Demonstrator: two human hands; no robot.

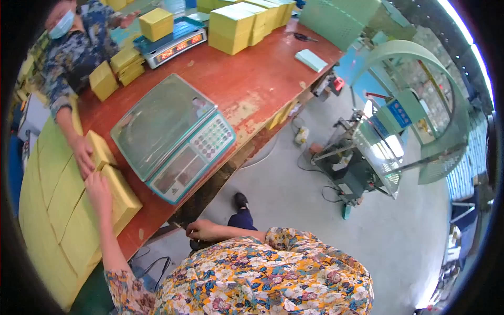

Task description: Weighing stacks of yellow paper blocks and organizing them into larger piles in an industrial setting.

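My left hand (98, 190) reaches across the left end of the red table, its fingers bent over the edge of a yellow paper stack (125, 195). Just beyond it, a co-worker's hand (83, 152) rests by a second yellow paper stack (98, 149); the two hands nearly touch. Large yellow paper piles (58, 210) lie along the left. Low beside my body hangs my right hand (206, 230), fingers curled; what they hold, if anything, is too small to make out. Nearby is a green-and-white counting scale (178, 165) with a keypad and a clear pan.
The red table (252, 73) carries a second scale (176, 47) with a yellow block (156, 24) on it, tall yellow stacks (231, 31) and a pale pad (311, 60). A green-framed machine (367, 152) stands on the grey floor at right. Cables lie below the table.
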